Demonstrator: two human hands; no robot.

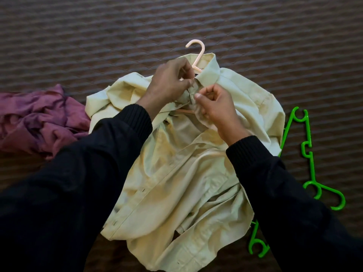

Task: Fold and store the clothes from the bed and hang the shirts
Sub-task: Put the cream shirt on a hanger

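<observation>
The limp, light shirt (176,173) is pinched below its collar by left hand (169,81) and right hand (214,107); the hanger (198,55) inside gives firmer purchase.

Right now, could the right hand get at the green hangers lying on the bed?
Probably yes. The green hangers lie uncovered on the bed, on the right hand's own side, with nothing between. But that hand is pinching the pale shirt near its collar, so it must let go first.
</observation>
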